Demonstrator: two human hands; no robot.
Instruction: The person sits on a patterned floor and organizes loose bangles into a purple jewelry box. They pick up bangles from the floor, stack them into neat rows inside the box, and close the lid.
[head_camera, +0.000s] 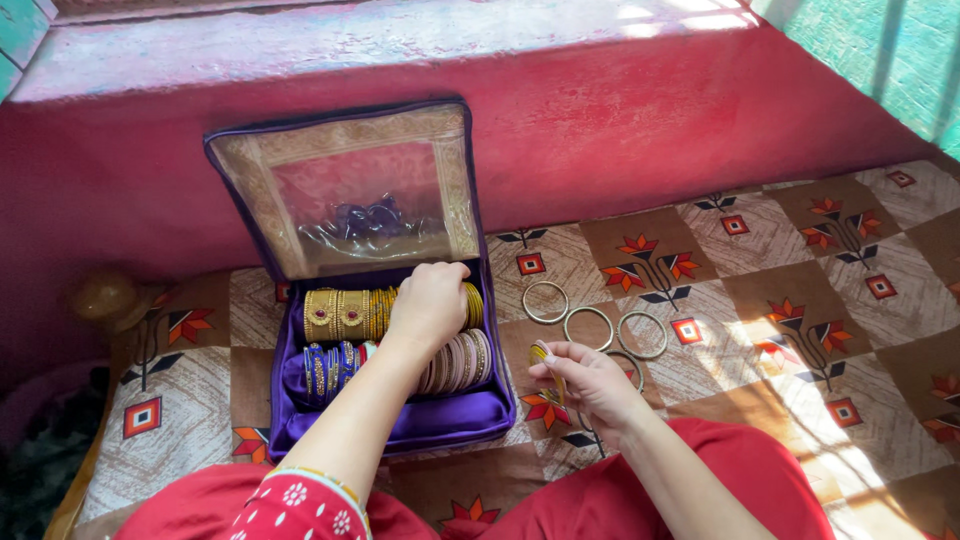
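Left hand (430, 300) inside purple bangle box (400, 425), fingers curled on gold bangles (345, 314); grip unclear. Right hand (590, 385) pinches bangle (545, 358); loose rings (590, 320) at 12 o'clock of it.

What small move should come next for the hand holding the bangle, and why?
Probably bring the right hand with its bangle toward the purple box, because the left hand already rests on the upper bangle row there, and loose bangles lie outside.
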